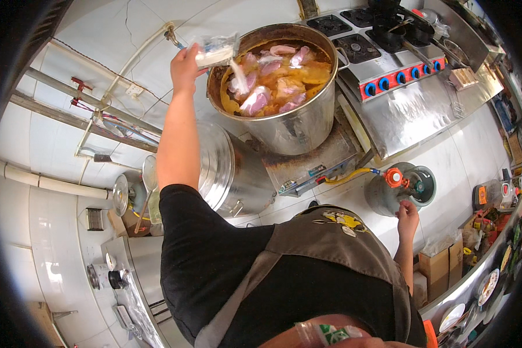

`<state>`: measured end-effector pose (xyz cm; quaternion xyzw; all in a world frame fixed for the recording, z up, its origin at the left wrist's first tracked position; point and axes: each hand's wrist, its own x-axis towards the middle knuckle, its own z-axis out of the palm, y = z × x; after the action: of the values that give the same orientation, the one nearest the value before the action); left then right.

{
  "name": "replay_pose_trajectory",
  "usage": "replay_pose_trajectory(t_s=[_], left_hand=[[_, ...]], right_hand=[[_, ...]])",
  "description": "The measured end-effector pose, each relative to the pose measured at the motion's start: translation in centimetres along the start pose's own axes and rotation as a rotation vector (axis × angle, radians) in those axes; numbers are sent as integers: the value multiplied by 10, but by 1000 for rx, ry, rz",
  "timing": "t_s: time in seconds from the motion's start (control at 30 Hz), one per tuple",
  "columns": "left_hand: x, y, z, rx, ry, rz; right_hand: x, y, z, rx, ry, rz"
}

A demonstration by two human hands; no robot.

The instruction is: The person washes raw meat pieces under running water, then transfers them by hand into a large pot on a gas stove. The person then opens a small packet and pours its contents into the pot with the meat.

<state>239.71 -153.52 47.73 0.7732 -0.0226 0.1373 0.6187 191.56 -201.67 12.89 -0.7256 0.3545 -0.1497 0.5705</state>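
My left hand grips a clear plastic bag of white powder, tilted over the left rim of a large steel stockpot. A stream of white powder falls from the bag's mouth into the pot. Pieces of raw meat lie in brownish-yellow liquid, some with white powder on them. My right hand hangs low at my right, its fingers bent, in front of a grey gas cylinder with an orange regulator. Nothing is visible in that hand, but its palm is hidden.
A lidded steel pot stands beside the stockpot. At the upper right is a gas stove with pans. A yellow hose runs from the regulator towards the low burner stand. Cardboard boxes and a counter with plates are at right.
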Motion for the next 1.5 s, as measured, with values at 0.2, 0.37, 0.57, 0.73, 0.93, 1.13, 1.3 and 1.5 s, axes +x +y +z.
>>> replay_pose_trajectory(t_s=[0.2, 0.37, 0.57, 0.73, 0.93, 1.13, 1.3, 1.5], left_hand=[[-25, 31, 50, 75, -107, 38], [-43, 44, 80, -11, -155, 63], [-59, 41, 75, 188, -277, -2], [-39, 29, 37, 384, -249, -41], [27, 4, 23, 467, -95, 64], [82, 12, 19, 211, -10, 6], [114, -12, 60, 325, -35, 73], [134, -21, 104, 210, -48, 100]], right_hand=[[-6, 1, -17, -17, -3, 25], [-12, 17, -27, -44, -15, 24], [-15, 31, -32, -98, -28, 75], [-14, 34, -31, -162, -30, 101], [-14, 38, -18, -155, 12, 131], [-28, 51, -7, -147, 76, 147], [-48, 58, 0, -112, 107, 294], [-46, 52, 13, -55, 135, 245]])
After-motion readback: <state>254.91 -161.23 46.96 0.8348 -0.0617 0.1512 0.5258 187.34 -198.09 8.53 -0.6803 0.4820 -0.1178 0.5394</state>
